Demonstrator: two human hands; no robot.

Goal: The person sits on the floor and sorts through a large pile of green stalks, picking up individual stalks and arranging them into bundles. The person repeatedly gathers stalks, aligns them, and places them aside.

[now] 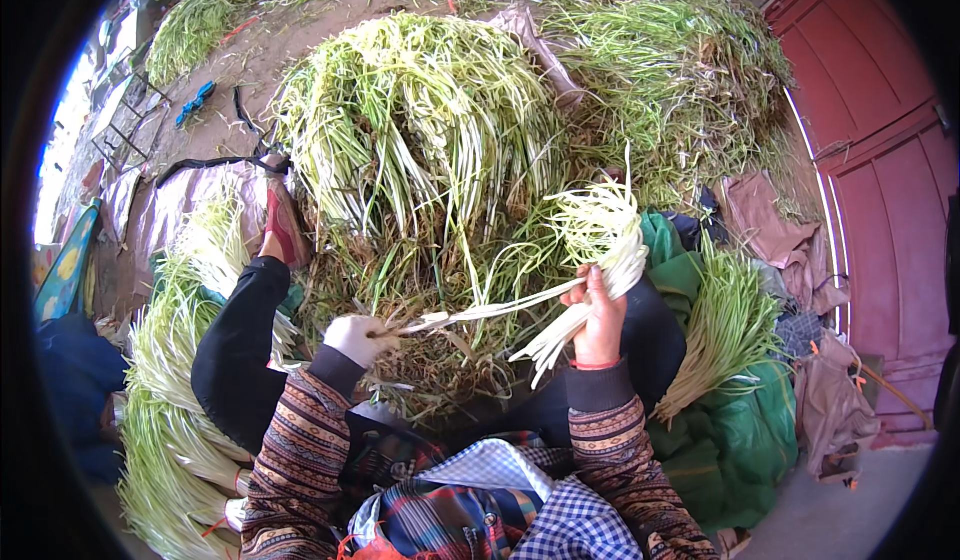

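My left hand point(361, 340), in a white glove, pinches the root end of a few pale stalks point(487, 309) that stretch across to my other hand. My bare right hand point(598, 320) grips a bunch of whitish-green leafy stalks point(600, 237), held tilted above my right knee. The kind of plant is not certain; it looks like blanched garlic or chives. Beyond both hands rises a large heap of long green and white stalks point(427, 117), with brown roots and trimmings point(442, 365) spread between my legs.
Tied bundles point(195, 447) lie along my left side. At my right, loose stalks point(720, 320) rest on green sacking point(742, 440). Another heap point(675, 79) lies at the back right, near a red door point(892, 185). A blue cloth strip point(196, 103) is on the ground at the back left.
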